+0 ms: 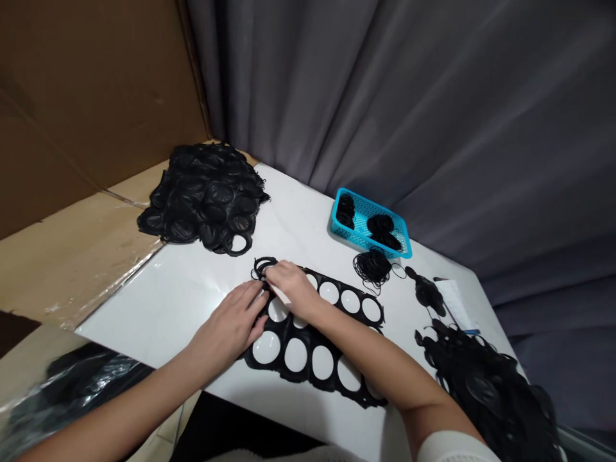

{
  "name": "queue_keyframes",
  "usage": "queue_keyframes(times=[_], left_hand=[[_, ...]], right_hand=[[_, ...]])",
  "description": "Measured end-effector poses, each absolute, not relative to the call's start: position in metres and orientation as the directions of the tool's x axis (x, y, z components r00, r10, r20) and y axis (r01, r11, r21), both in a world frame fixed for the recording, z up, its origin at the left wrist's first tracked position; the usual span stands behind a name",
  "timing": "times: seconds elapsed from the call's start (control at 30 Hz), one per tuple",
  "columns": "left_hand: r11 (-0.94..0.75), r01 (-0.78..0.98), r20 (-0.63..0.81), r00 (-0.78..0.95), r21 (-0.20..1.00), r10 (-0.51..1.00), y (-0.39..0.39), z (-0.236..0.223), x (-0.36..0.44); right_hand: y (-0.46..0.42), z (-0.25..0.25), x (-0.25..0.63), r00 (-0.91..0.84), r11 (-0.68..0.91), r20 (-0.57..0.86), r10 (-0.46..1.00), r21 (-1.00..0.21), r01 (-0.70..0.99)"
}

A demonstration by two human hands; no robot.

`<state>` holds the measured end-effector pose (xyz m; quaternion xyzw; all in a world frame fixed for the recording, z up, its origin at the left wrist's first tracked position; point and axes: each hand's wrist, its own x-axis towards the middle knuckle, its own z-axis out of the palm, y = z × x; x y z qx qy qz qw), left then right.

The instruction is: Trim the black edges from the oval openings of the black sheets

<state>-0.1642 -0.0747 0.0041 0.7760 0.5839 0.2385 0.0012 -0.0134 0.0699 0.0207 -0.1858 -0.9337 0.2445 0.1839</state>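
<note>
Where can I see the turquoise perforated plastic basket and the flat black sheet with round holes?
Turquoise perforated plastic basket [350, 239]: head view, near side wall.
Flat black sheet with round holes [286, 330]: head view, solid band between hole rows.

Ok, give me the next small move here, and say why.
Probably steady the black sheet with round holes with the left hand and ease the thin black ring away with the right hand: both hands meet at the sheet's far left corner, where the ring seems to jut out loosely.
</note>
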Motion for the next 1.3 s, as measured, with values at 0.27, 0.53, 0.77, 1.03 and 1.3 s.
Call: queue_keyframes(times=[0.27, 0.53, 0.77, 1.03, 1.3], left_hand=[[-0.306, 0.894, 0.351, 0.185, 0.328, 0.918, -0.073, 0.007, -0.168], [-0.245, 0.824, 0.323, 0.08, 0.511, 0.943, -0.056, 0.015, -0.189], [-0.109, 0.92, 0.264, 0.007, 0.376, 0.965, 0.01, 0.024, -0.219], [-0.052, 0.884, 0.138, -0.014, 0.464, 0.99, 0.022, 0.038, -0.22], [0.018, 0.895, 0.128, -0.084, 0.446, 0.988, 0.014, 0.039, -0.222]], right_hand=[[0.152, 0.096, 0.045, -0.21, 0.512, 0.476, 0.854, -0.697, 0.501], [0.143, 0.09, 0.138, -0.374, 0.027, -0.123, 0.919, -0.928, 0.371], [0.164, 0.068, 0.177, -0.006, -0.045, -0.058, 0.998, -0.833, 0.551], [0.168, 0.04, 0.198, 0.138, -0.002, 0.087, 0.987, -0.841, 0.542], [0.15, 0.035, 0.21, 0.164, 0.152, 0.255, 0.953, -0.871, 0.467]])
